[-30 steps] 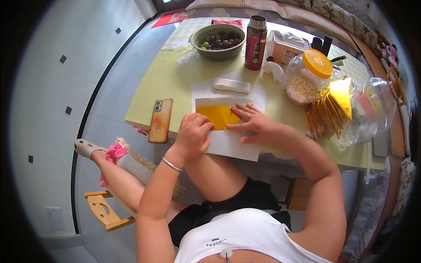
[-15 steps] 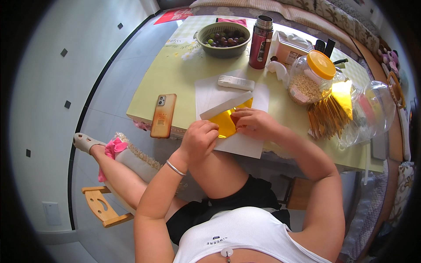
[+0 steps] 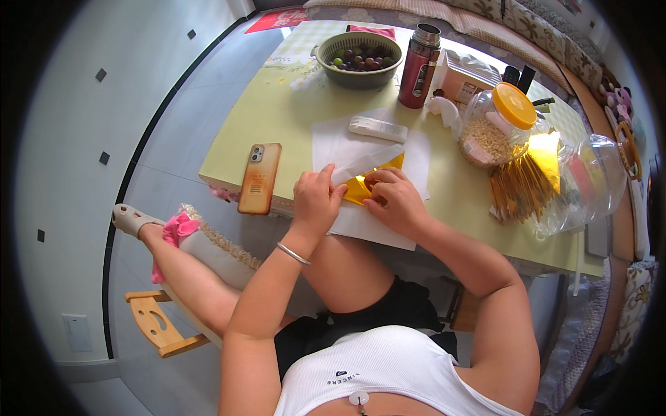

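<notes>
Between my hands lies a sheet of gold foil paper (image 3: 354,192), with a whitish strip of its back folded over along the far side. My left hand (image 3: 317,201) is closed on the sheet's left end, thumb and fingers at the end of the whitish strip. With bent fingers, my right hand (image 3: 395,201) pinches the near right part of the gold side; its fingertips are partly hidden. White paper (image 3: 371,227) lies under the sheet on the table. Just beyond it rests a white oblong object (image 3: 378,129), its kind unclear.
A phone (image 3: 260,179) lies at the table's left edge. Farther back stand a colander of grapes (image 3: 358,64), a red thermos (image 3: 418,69) and a tissue box (image 3: 468,76). To the right are a yellow-lidded jar (image 3: 489,128), stacked folded gold paper (image 3: 524,173) and a clear plastic container (image 3: 590,180).
My left hand has moved up and a little right, to the end of the whitish strip. My right hand stays at the gold paper, its fingers slightly shifted. The view has shifted slightly.
</notes>
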`<state>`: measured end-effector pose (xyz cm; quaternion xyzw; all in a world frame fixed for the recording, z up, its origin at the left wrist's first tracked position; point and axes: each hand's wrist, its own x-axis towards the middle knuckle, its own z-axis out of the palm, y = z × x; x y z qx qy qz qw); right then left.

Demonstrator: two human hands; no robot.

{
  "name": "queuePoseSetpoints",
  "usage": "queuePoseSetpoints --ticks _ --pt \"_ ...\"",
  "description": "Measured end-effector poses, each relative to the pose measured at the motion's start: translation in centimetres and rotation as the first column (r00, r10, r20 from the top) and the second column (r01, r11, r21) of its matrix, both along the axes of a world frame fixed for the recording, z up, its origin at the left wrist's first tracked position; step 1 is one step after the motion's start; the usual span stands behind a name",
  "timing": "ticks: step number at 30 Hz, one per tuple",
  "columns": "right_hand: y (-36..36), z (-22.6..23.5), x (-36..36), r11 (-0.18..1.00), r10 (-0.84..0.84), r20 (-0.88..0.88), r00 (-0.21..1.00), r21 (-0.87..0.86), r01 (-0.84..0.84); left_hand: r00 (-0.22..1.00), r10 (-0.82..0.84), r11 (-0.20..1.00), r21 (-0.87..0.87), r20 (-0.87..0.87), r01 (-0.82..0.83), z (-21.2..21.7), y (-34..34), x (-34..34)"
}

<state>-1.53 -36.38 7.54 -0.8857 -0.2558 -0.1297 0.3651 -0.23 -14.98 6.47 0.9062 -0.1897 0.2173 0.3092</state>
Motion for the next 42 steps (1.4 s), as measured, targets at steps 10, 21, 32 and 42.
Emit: queuePoseSetpoints --ticks 10,21,32,42 --pt "0.4 0.2 -0.2 0.999 -0.018 0.079 0.997 -0.04 0.021 0.999 0.045 0.991 0.126 0.001 -0.045 -0.2 -0.8 0.6" --pt "0.7 -0.3 -0.5 0.975 0.01 0.149 0.989 -0.22 0.024 0.965 -0.137 0.941 0.335 0.225 0.055 0.8 -0.7 -2.6" --pt "-0.6 1.3 1.6 0.957 -0.055 -0.063 0.996 -0.288 0.034 0.999 0.018 0.969 0.248 -0.044 -0.007 2.4 -2.3 -0.5" --pt "-2.6 2.1 7.3 0.869 0.205 0.238 0.949 -0.49 -0.064 0.999 0.004 0.937 0.348 0.033 -0.015 2.5 -3.4 1.2"
